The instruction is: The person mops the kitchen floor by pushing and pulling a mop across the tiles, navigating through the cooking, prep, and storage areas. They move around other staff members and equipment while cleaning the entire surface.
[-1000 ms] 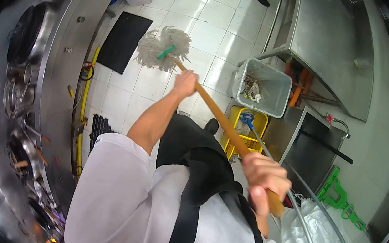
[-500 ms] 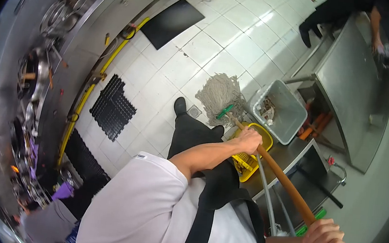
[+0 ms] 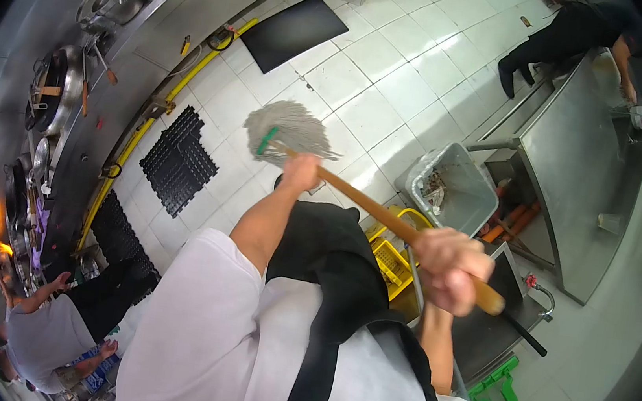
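Note:
A string mop with grey strands [image 3: 297,130], a green clamp [image 3: 266,140] and a wooden handle [image 3: 367,210] slants across the view, its strands spread on the white tiled floor. My left hand [image 3: 302,173] is closed around the lower handle, just above the clamp. Near the handle's upper end, my right hand [image 3: 452,269] grips it, slightly blurred. Below the handle stands a yellow mop bucket [image 3: 393,266] with a wringer basket, partly hidden by my body.
A grey bin [image 3: 471,216] with waste inside stands beside a steel table [image 3: 570,165], where a person [image 3: 565,38] leans over. At left, another person [image 3: 56,333] works by a stove with a flame [image 3: 5,248]. Black mats [image 3: 296,33] lie on the floor; a yellow pipe [image 3: 138,136] runs alongside.
The mop head has swung left across the floor, away from the bin and bucket. Both hands have moved left with the handle, the right one also upward in the view.

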The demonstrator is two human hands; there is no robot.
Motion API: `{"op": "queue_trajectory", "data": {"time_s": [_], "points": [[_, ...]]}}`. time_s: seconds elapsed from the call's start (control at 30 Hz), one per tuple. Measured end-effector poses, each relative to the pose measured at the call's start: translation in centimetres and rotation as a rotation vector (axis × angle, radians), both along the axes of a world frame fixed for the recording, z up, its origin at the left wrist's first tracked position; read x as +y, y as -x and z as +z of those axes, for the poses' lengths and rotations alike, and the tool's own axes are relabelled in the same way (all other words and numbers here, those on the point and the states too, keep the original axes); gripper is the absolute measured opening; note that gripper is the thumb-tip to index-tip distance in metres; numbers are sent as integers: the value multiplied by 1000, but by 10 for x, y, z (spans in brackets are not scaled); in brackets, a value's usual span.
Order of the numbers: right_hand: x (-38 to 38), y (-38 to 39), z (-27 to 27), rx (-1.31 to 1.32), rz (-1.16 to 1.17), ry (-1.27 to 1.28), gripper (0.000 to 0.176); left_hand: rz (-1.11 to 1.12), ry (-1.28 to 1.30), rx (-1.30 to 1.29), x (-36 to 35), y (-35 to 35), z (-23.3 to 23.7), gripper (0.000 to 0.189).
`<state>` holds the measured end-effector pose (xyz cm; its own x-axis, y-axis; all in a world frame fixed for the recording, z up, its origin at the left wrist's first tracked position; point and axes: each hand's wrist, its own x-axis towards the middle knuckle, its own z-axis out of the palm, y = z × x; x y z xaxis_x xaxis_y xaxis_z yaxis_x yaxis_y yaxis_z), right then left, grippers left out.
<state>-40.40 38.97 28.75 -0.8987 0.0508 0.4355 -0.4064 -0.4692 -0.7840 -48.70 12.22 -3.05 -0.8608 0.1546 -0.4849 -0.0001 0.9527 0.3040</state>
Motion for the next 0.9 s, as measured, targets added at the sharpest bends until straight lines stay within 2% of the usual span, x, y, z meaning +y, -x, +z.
{"op": "queue_trajectory", "data": {"time_s": [0.03,0.07,0.1,0.17,0.23,0.33,0.37,0.43,0.47,0.57,0.63,0.67,0.7,0.73,0.77,0.8,0.83,0.9], "points": [[-10,3,-17,11,55,-15,46,57,52,28,-19,3,-4,31],[-21,3,-35,36,114,-30,47,218,111,0,-37,3,-15,39],[-36,1,-53,82,111,-54,46,374,170,-33,-50,1,-25,46],[-49,-9,-92,71,151,-139,35,544,281,-74,-59,-1,-15,54],[-49,-18,-118,-4,208,-134,29,429,169,-9,-67,-14,-25,52],[-36,-21,-111,-17,167,-173,29,243,102,50,-55,-6,-24,45],[-25,-23,-90,-21,158,-204,30,178,100,50,-49,-8,-23,43],[5,-26,-46,-31,137,-268,33,-14,-42,158,-20,-11,-22,21],[21,-30,-25,-34,133,-277,34,-66,-147,194,5,-15,-2,13],[55,-46,44,-57,69,-289,34,-152,-602,328,83,-24,25,12],[64,-62,75,-69,-113,-243,35,-246,-749,237,134,-31,45,22],[76,-67,93,-71,-110,-291,37,-288,-798,220,160,-36,56,28],[87,-74,106,-70,-109,-341,39,-380,-820,186,183,-40,76,12],[92,-82,113,-48,-176,-345,41,-419,-870,196,206,-48,69,28],[94,-91,119,-23,-246,-352,44,-483,-882,135,227,-54,77,29],[95,-99,122,0,-313,-358,46,-504,-860,30,244,-59,86,19],[96,-104,122,8,-357,-363,45,-565,-825,28,254,-58,97,19],[99,-114,117,18,-441,-369,43,-680,-749,21,267,-57,113,32]]}}
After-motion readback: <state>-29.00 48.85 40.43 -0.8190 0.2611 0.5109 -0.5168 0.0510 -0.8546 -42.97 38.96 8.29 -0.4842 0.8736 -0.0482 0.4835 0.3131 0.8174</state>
